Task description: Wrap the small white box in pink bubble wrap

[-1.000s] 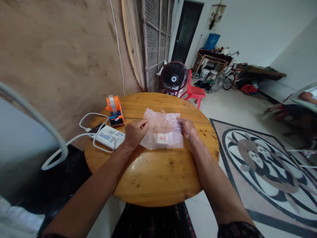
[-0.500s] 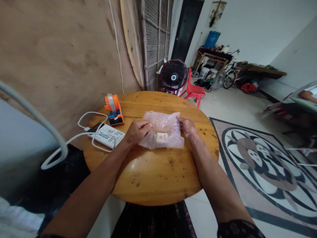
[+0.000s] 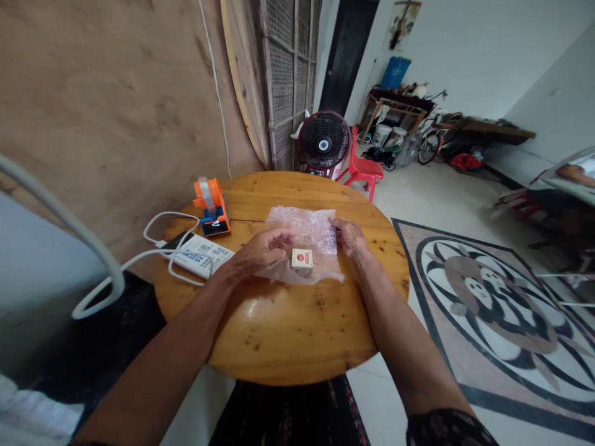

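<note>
A sheet or pouch of pinkish bubble wrap (image 3: 309, 223) lies on the round wooden table (image 3: 288, 341). On its near part sits a small cream box (image 3: 302, 259) with a red mark on top, its upper face uncovered. My left hand (image 3: 267, 249) is at the wrap's left side, thumb and fingers apart, fingertips close to the box but not seen gripping it. With my right hand (image 3: 349, 236) I pinch the right edge of the bubble wrap. Thin clear film stretches along the near side of the box.
An orange and blue tape dispenser (image 3: 212, 207) stands at the table's back left. Beside it lies a white printed box (image 3: 199, 255) with a dark device and white cable on it. Past the table are a fan (image 3: 324, 144) and a red chair (image 3: 365, 167).
The film that covered the small box has come down toward me, so its top shows. My left hand has loosened its pinch and its fingers have moved right, toward the box.
</note>
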`<state>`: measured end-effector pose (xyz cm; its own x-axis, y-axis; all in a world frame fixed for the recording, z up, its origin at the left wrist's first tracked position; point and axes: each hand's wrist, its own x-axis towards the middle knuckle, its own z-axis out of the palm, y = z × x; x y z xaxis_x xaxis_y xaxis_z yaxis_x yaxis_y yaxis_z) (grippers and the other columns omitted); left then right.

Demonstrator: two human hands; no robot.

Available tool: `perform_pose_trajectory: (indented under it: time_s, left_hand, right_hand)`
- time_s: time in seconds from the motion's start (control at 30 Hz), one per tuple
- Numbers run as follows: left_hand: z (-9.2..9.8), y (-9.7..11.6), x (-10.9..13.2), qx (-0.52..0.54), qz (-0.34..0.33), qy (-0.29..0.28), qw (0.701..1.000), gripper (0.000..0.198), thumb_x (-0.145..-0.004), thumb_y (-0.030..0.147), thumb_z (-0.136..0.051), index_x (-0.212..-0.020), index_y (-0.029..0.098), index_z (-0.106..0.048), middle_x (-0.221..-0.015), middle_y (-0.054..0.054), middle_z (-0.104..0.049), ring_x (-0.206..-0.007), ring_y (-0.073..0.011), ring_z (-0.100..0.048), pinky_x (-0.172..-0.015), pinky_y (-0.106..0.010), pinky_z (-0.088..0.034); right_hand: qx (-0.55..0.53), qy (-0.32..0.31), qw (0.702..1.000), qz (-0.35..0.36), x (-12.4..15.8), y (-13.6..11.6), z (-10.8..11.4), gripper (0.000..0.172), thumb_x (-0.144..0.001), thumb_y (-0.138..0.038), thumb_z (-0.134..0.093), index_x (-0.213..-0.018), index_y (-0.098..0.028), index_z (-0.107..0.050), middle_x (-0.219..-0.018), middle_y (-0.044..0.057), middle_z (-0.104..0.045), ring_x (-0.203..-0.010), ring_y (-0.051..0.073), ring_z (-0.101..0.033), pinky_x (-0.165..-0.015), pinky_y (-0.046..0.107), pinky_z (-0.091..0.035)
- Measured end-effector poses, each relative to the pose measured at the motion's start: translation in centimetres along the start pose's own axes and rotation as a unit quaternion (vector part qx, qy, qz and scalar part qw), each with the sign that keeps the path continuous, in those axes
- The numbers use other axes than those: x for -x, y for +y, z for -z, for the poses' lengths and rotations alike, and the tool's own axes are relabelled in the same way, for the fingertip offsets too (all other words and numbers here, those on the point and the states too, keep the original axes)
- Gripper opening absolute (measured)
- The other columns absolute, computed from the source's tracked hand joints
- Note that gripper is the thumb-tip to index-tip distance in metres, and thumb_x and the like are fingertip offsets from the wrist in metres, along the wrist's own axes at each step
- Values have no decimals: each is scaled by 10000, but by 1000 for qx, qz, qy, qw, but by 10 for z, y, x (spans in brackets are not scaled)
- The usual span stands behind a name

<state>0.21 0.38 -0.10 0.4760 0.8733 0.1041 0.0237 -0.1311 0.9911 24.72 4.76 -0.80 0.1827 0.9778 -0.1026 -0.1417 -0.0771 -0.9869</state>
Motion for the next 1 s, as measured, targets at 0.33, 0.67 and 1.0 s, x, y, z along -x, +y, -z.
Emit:
perform_pose_trajectory:
  time_s: [0.33,0.67,1.0]
  left_hand:
    - [-6,-15,-1,-4,-30,-122,992,1044,-634,269,-818,-1515,232,-260,-1489,-200,-425,-1342,-326,-459,-1056,-483,-419]
    - [-12,-17,-4,-58,-22,-123,990,1085,-588,278,-851,-1509,242,-279,-1498,-203,-411,-1348,-327,-456,-1085,-489,-395]
    - [-13,-11,-9,-141,-112,-140,974,827,-619,362,-832,-1362,214,-499,-1305,-119,-584,-1258,-335,-514,-1055,-461,-419]
  right_hand:
    - [-5,-11,1000,-5,1,-3,2,300,-526,-354,-765,-593,-212,-509,-521,-51,-551,-477,93,-429,-449,223,-343]
    - [16,80,986,143,10,-22,-2,143,-651,-310,-703,-684,-217,-600,-722,-25,-638,-574,93,-537,-578,235,-420]
    - [88,-358,915,165,88,-66,-18,258,-783,-443,-695,-859,-201,-738,-906,67,-705,-816,225,-653,-792,375,-492]
